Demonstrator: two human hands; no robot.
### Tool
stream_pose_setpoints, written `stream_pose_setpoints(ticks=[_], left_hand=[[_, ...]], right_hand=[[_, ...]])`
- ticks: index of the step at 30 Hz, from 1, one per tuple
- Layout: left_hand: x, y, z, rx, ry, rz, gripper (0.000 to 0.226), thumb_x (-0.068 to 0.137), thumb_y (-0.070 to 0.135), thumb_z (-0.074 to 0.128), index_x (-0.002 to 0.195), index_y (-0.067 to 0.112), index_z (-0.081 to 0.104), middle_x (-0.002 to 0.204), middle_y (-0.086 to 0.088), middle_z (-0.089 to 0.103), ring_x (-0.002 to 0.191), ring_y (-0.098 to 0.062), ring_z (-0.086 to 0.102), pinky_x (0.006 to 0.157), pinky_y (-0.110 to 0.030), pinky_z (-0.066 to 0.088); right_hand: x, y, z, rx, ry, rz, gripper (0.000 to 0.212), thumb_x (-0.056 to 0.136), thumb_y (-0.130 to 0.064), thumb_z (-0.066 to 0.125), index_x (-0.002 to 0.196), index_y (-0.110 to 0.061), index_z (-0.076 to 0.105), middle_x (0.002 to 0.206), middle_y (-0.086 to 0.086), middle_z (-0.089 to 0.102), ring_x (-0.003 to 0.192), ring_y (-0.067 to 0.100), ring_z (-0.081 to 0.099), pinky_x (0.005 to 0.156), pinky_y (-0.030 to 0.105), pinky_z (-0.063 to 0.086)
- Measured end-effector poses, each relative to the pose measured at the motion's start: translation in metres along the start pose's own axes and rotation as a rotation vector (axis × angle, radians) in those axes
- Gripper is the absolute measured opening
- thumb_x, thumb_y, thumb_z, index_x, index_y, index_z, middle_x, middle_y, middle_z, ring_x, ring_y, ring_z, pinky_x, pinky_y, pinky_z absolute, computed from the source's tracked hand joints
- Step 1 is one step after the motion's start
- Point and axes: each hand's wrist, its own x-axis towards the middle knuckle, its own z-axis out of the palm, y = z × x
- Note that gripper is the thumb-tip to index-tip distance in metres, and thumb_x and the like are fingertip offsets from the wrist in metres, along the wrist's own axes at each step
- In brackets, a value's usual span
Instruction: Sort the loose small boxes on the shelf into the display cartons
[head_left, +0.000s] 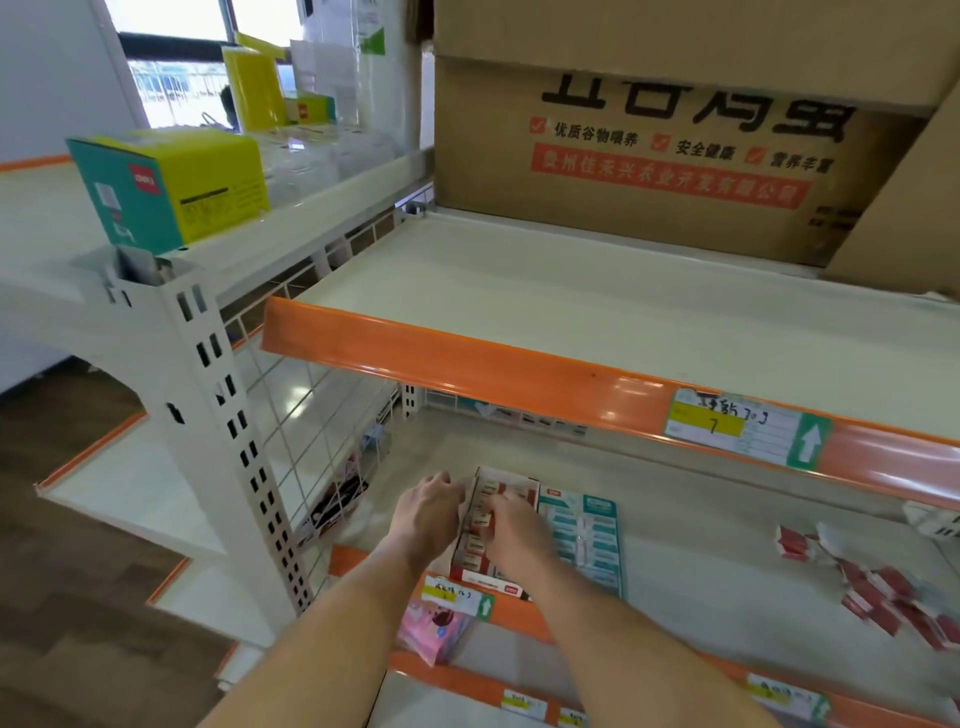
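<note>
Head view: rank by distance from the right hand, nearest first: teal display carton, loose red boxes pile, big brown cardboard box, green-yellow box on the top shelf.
From the right hand:
1. teal display carton, directly beside it on the right.
2. loose red boxes pile, far right of the same shelf.
3. big brown cardboard box and green-yellow box, both on upper shelves, right and left; too close to call.

Right hand (511, 525) motion-blurred; its grip cannot be judged, and it hides part of the red display carton (493, 525). Loose red boxes (893, 592) cut off at right edge. Price label (737, 426) writing illegible. Brown carton (675, 130) cropped at top.
</note>
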Motion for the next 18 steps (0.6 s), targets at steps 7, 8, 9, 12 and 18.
stream_pose_setpoints(ticks=[7, 8, 9, 12, 18], left_hand=[[0.0, -0.006, 0.001, -0.009, -0.006, 0.0, 0.028, 0.091, 0.01, 0.05, 0.112, 0.023, 0.064, 0.114, 0.001, 0.058, 0.107, -0.018, 0.057, 0.085, -0.03, 0.049], [0.0, -0.007, 0.0, -0.009, 0.002, 0.008, 0.028, 0.091, 0.009, 0.05, 0.112, 0.022, 0.064, 0.113, 0.001, 0.059, 0.106, -0.018, 0.057, 0.085, -0.03, 0.049], [0.001, -0.007, 0.0, -0.012, 0.01, 0.017, 0.027, 0.092, 0.009, 0.05, 0.111, 0.022, 0.064, 0.112, 0.001, 0.059, 0.104, -0.018, 0.058, 0.084, -0.03, 0.049], [0.004, -0.004, 0.001, -0.013, 0.028, 0.051, 0.02, 0.094, 0.015, 0.05, 0.108, 0.019, 0.064, 0.108, 0.0, 0.059, 0.101, -0.017, 0.058, 0.083, -0.029, 0.05], [0.012, 0.024, 0.006, -0.015, 0.048, 0.127, 0.019, 0.098, 0.026, 0.046, 0.106, 0.02, 0.063, 0.108, 0.001, 0.061, 0.1, -0.019, 0.059, 0.084, -0.032, 0.05]], right_hand=[[-0.004, -0.002, 0.005, 0.054, -0.035, 0.048, 0.035, 0.087, -0.022, 0.064, 0.12, -0.032, 0.062, 0.121, -0.008, 0.056, 0.111, 0.02, 0.058, 0.097, 0.045, 0.048], [-0.004, -0.002, 0.004, 0.076, -0.034, 0.046, 0.035, 0.087, -0.021, 0.064, 0.12, -0.033, 0.063, 0.121, -0.009, 0.057, 0.111, 0.019, 0.058, 0.097, 0.043, 0.048], [-0.005, -0.002, 0.004, 0.093, -0.03, 0.038, 0.034, 0.087, -0.02, 0.064, 0.119, -0.032, 0.063, 0.12, -0.009, 0.058, 0.11, 0.019, 0.059, 0.096, 0.042, 0.049], [-0.01, 0.003, 0.002, 0.098, 0.017, 0.01, 0.039, 0.089, -0.016, 0.063, 0.126, -0.028, 0.06, 0.123, -0.008, 0.056, 0.113, 0.017, 0.057, 0.098, 0.036, 0.05], [-0.026, 0.024, -0.012, 0.066, 0.167, 0.11, 0.03, 0.092, -0.018, 0.063, 0.121, -0.022, 0.059, 0.121, -0.006, 0.053, 0.105, 0.013, 0.057, 0.091, 0.033, 0.052]])
